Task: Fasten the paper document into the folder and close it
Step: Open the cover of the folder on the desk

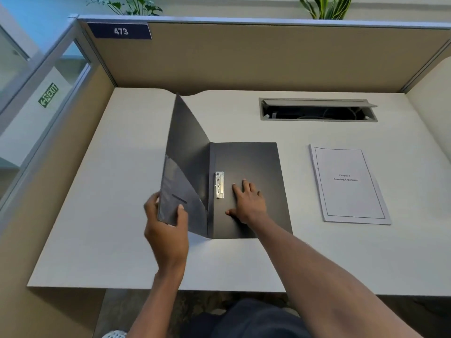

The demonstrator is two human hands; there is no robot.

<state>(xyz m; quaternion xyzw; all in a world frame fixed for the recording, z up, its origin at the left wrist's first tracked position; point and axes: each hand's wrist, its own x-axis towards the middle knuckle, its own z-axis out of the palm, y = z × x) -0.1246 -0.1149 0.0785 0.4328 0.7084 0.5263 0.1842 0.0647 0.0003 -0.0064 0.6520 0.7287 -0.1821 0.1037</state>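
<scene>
Opening step: left hand [166, 230] pinching dark folder's [246, 189] raised front cover [185, 167] mid-frame, right hand [247, 203] flat, fingers spread, beside metal clip [219, 184]; next, fetching paper document [349, 185] lying right of centre.

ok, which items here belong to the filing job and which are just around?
Job:
folder, cover held up by left hand
metal clip
paper document
right hand, flat on folder

Around:
cable hatch
desk number plate
exit sign
plants
</scene>
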